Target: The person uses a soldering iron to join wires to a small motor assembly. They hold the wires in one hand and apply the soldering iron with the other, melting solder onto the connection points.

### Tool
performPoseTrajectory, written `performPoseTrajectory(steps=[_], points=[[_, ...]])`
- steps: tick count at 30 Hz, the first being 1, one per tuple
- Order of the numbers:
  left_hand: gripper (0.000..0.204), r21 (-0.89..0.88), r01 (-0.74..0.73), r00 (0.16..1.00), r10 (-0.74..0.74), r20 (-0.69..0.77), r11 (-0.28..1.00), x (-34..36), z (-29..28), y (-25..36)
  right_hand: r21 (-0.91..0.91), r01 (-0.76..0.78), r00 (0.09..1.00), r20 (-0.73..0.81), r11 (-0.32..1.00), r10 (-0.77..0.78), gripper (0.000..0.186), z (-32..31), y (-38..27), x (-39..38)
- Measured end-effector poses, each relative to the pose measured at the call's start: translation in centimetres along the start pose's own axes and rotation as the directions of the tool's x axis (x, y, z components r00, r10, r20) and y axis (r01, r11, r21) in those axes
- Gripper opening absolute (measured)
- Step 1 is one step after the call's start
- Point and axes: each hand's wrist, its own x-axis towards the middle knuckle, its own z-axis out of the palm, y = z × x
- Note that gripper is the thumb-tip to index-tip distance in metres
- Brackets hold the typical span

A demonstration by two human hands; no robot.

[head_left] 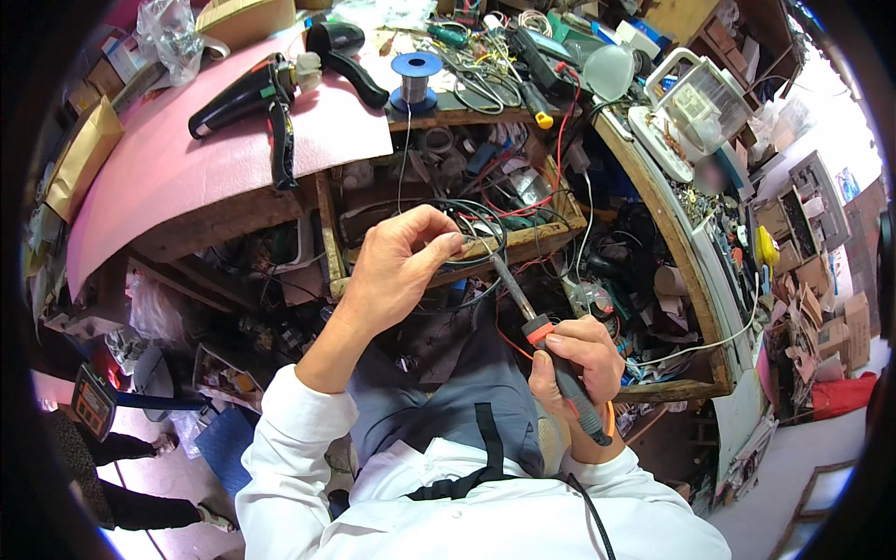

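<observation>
My right hand (583,359) is closed around the dark grey and orange handle of a soldering iron (566,378), whose metal shaft slants up to the left. Its tip comes close to the fingertips of my left hand (397,266), which are pinched together. A thin strand of solder wire (404,159) runs down from a blue spool (413,79) to my left hand. Loops of black cable (504,238) hang just beside these fingers, and part of them passes behind the hand. What lies exactly between the fingertips is too small to make out fully.
An open wooden drawer (551,231) full of cables and parts lies below the bench edge. On the pink sheet (168,205) rests a black hand tool with a grip (247,98). A multimeter (543,58) and a screwdriver (537,103) lie behind. Someone's legs (121,499) show at lower left.
</observation>
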Motion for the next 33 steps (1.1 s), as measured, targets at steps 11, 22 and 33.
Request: performPoseTrajectory(steps=[11,22,33], points=[[0.014,0.076,0.006,1.000,-0.006,-0.004,0.997,0.0,0.0,0.5,-0.031,-0.002,1.000,0.007,1.000,0.003,0.043,0.1,0.1,-0.3],[0.012,0.029,0.024,0.996,-0.027,0.084,0.999,0.0,-0.3,0.9,-0.025,-0.011,1.000,0.013,1.000,0.012,0.041,-0.2,-0.3,-0.2],[0.012,0.035,0.046,0.996,-0.048,0.079,0.998,0.0,-0.3,0.5,-0.012,-0.017,1.000,0.022,1.000,0.017,0.042,0.0,-0.3,-0.3]])
